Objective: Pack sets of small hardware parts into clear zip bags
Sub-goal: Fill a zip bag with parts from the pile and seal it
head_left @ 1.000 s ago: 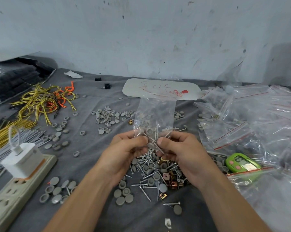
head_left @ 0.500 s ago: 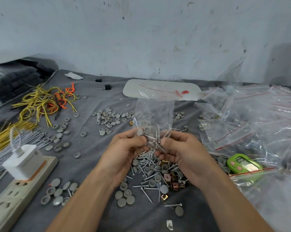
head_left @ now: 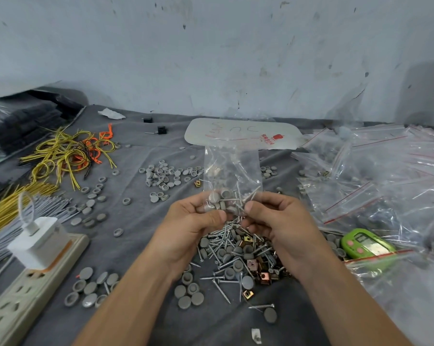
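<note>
Your left hand (head_left: 193, 226) and right hand (head_left: 273, 221) pinch the lower end of the clear plastic zip bag (head_left: 232, 168), upright above the loose pile of silver screws and grey caps (head_left: 235, 253). It holds both; its seal looks undone. Much lies unpacked.

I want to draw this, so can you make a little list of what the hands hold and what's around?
Held: clear zip bag, pinched by left hand and right hand
Inside bag: grey caps and screws
Under hands: loose pile of screws, caps, copper clips
Right side: more zip bags, green gadget
Left side: yellow wires, power strip
</note>
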